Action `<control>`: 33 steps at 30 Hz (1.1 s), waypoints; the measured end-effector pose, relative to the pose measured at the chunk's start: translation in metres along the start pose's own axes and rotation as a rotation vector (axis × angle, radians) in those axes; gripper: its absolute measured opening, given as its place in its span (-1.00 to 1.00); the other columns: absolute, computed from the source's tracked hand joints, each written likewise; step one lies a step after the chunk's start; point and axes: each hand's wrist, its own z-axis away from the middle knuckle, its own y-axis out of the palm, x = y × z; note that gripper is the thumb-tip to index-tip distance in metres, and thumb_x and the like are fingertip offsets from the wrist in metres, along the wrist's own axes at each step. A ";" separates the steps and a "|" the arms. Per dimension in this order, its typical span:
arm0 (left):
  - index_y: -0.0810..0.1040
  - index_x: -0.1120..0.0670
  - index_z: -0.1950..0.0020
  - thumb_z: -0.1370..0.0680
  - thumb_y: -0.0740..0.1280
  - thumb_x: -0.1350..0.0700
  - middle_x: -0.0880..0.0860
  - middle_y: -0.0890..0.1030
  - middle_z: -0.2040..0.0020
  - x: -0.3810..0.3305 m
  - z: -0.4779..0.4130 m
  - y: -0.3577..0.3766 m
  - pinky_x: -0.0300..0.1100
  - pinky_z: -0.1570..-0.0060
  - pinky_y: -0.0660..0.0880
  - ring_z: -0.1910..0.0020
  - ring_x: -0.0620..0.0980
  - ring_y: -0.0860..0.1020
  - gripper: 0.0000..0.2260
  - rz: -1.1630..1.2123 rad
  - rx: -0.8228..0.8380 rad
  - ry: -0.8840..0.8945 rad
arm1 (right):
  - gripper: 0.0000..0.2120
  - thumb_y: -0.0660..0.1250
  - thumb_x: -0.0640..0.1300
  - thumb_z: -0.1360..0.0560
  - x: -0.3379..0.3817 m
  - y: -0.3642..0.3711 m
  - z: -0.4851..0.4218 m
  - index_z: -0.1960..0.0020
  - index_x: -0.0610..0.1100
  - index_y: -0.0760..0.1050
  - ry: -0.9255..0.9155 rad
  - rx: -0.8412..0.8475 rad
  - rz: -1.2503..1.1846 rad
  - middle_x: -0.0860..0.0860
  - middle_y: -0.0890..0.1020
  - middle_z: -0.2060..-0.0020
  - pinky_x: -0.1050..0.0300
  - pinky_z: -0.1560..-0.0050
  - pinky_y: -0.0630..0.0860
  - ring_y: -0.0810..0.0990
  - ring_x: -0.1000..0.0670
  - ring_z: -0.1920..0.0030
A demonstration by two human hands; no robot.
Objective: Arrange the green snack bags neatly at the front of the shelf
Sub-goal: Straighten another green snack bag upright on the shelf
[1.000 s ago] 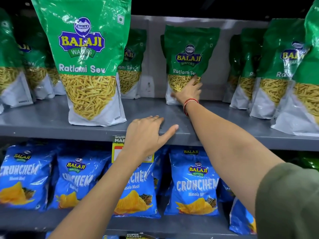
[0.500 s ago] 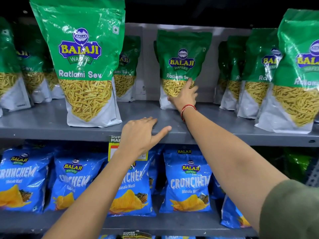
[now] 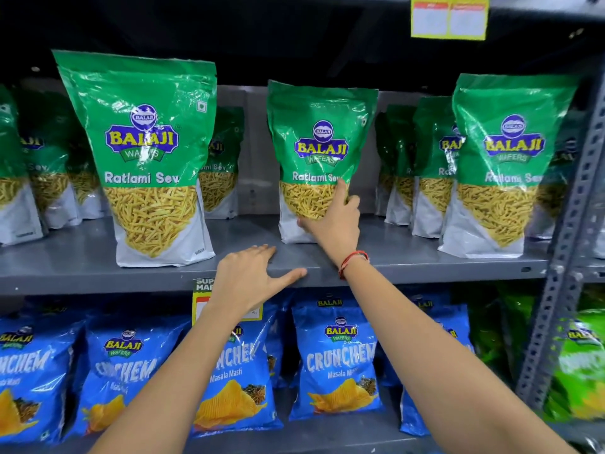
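Observation:
Green Balaji Ratlami Sev bags stand upright on the grey shelf [image 3: 82,263]. One large bag [image 3: 144,152] stands near the front edge at the left. Another [image 3: 504,158] stands at the front right. Between them, a middle bag [image 3: 319,142] stands partway back. My right hand [image 3: 334,221] grips that bag's lower right part, thumb on its front. My left hand [image 3: 252,276] lies flat and open on the shelf's front edge, holding nothing. Several more green bags [image 3: 219,165] stand further back in rows.
Blue Crunchem bags [image 3: 337,358] fill the shelf below. A yellow price tag [image 3: 201,290] hangs from the shelf edge behind my left wrist. A perforated grey upright [image 3: 569,244] bounds the shelf at the right, with lighter green bags [image 3: 582,358] beyond it.
My right hand has drawn the middle green bag forward from the back of the shelf. My left hand has stayed on the shelf edge. The view has tilted upward.

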 end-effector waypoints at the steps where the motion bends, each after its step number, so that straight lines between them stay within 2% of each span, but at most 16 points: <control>1: 0.52 0.01 -0.26 -0.29 -0.09 -0.54 -0.03 0.55 -0.29 0.000 0.000 0.000 -0.12 0.02 0.50 -0.23 -0.04 0.51 -0.15 -0.003 -0.004 -0.001 | 0.00 0.53 0.05 -0.29 0.000 -0.004 0.004 -0.52 -0.06 -0.01 -0.011 0.001 -0.004 -0.20 0.31 -0.26 -0.12 -0.11 0.46 0.38 -0.25 -0.25; 9: 0.52 -0.01 -0.24 -0.29 -0.11 -0.56 -0.04 0.58 -0.24 -0.001 0.001 -0.004 -0.15 0.14 0.49 -0.13 0.00 0.56 -0.14 -0.016 -0.010 0.001 | 0.01 0.54 0.09 -0.28 -0.001 -0.029 0.029 -0.52 -0.05 0.01 -0.066 -0.019 -0.024 -0.18 0.33 -0.22 -0.05 -0.05 0.44 0.39 -0.25 -0.22; 16: 0.57 0.01 -0.10 -0.26 -0.11 -0.57 -0.01 0.66 -0.08 -0.001 0.000 -0.002 -0.09 0.22 0.51 0.02 0.09 0.61 -0.15 0.025 -0.038 0.000 | 0.04 0.54 0.11 -0.27 0.000 -0.046 0.047 -0.53 -0.03 0.00 -0.076 -0.033 -0.029 -0.16 0.34 -0.20 -0.02 -0.04 0.44 0.41 -0.23 -0.19; 23: 0.50 -0.03 -0.26 -0.20 -0.10 -0.61 -0.02 0.60 -0.21 0.002 -0.002 0.001 -0.11 0.18 0.49 -0.06 0.08 0.59 -0.07 0.000 -0.017 0.010 | 0.03 0.54 0.13 -0.27 0.001 -0.061 0.063 -0.53 -0.04 0.00 -0.104 -0.038 -0.021 -0.16 0.34 -0.21 -0.02 -0.11 0.44 0.41 -0.24 -0.20; 33: 0.51 -0.04 -0.22 -0.14 -0.10 -0.64 0.01 0.64 -0.09 0.003 -0.003 0.002 -0.07 0.18 0.49 0.00 0.10 0.60 -0.04 -0.003 -0.017 0.004 | 0.06 0.54 0.20 -0.23 -0.005 -0.072 0.078 -0.52 0.01 0.00 -0.138 -0.047 -0.048 -0.11 0.33 -0.22 -0.01 -0.11 0.44 0.41 -0.19 -0.25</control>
